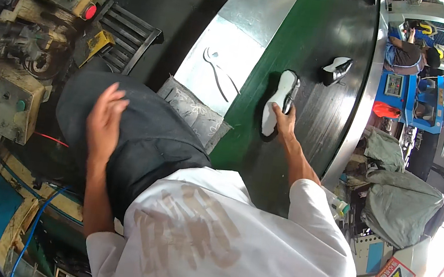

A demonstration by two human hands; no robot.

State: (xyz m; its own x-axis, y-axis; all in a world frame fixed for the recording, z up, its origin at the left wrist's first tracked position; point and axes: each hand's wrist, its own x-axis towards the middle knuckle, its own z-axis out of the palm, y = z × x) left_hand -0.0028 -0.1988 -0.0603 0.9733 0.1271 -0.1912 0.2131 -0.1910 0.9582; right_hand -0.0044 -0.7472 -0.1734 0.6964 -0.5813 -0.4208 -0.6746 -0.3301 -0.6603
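1. The right hand reached out across the green conveyor belt, its fingers closed on the near end of a white shoe with a black sole. The shoe lay on its side, lengthwise along the belt, so the near end was the part easiest to take hold of from where the person sat.

2. The left hand rested open and flat on the person's dark-trousered knee, holding nothing; it looked like a bracing hand, steadying the body while the other arm stretched out.

3. A second shoe, black and white, lay farther along the belt and to the right, well apart from the first and untouched.

4. On the metal surface left of the belt lay a pair of pliers or shears, jaws apart, within the left arm's reach.

5. A patterned grey cushion sat between the knee and the belt's near edge, probably padding for the seat.

6. To the far left stood grimy control boxes with a red button and green ones. On the far right another person sat at blue machinery.
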